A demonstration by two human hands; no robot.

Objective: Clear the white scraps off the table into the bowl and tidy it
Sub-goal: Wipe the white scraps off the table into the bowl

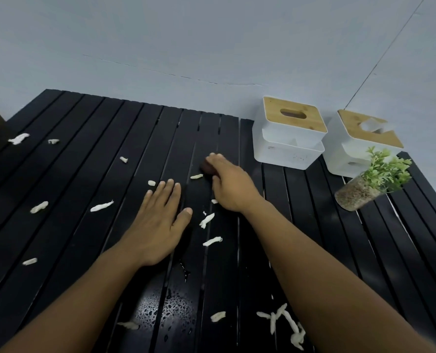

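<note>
The right hand (228, 183) is curled over a small dark brown thing (208, 167) far out on the table, with its fingers wrapped round it; I cannot tell what the thing is, and it may be a small bowl. The left hand (158, 220) lies flat on the table with its fingers spread and holds nothing. The white scraps (101, 206) lie all over the table, some just beside the hands, some far off to the left, and a tangled bunch near the front edge by the right arm. They look like little torn, twisted bits of soft paper, thin and crinkly. I think they are very light and squashy, so they should be easy to pinch up or sweep along with a flat hand, but a puff of air could blow them away. The table (71, 138) is made of shiny black slats with thin gaps, and small bits could slip in there. Drops of water (168, 309) sit near the front, so scraps there may turn soggy and stick. At the back right stand two white tissue boxes (288, 146) with wooden lids and a little green plant (382, 171) in a glass jar.
</note>
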